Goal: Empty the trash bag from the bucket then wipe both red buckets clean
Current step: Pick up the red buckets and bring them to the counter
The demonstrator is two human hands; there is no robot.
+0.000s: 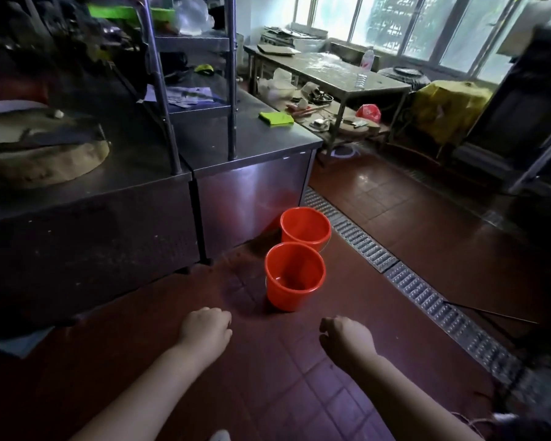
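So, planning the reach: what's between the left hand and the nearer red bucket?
Nothing: in the head view only bare floor tiles separate the left hand from the nearer bucket.

Red-brown tiled floor [379,198] with a metal drain grate [363,240]; steel counters [252,173] left, daylit windows [427,27] behind a cluttered table [331,74].

The two red buckets, the nearer one [295,276] and the farther one [305,229], look like smooth, glossy plastic. The bench [248,138] is brushed stainless steel with a dull sheen, its front panel reflecting the red. The floor [379,198] is dark red tile, glossy where window light falls. The drain grate [427,291] is studded metal. The round chopping block [42,160] looks like rough, worn wood. A yellow-green cloth [275,118] lies matt on the bench.
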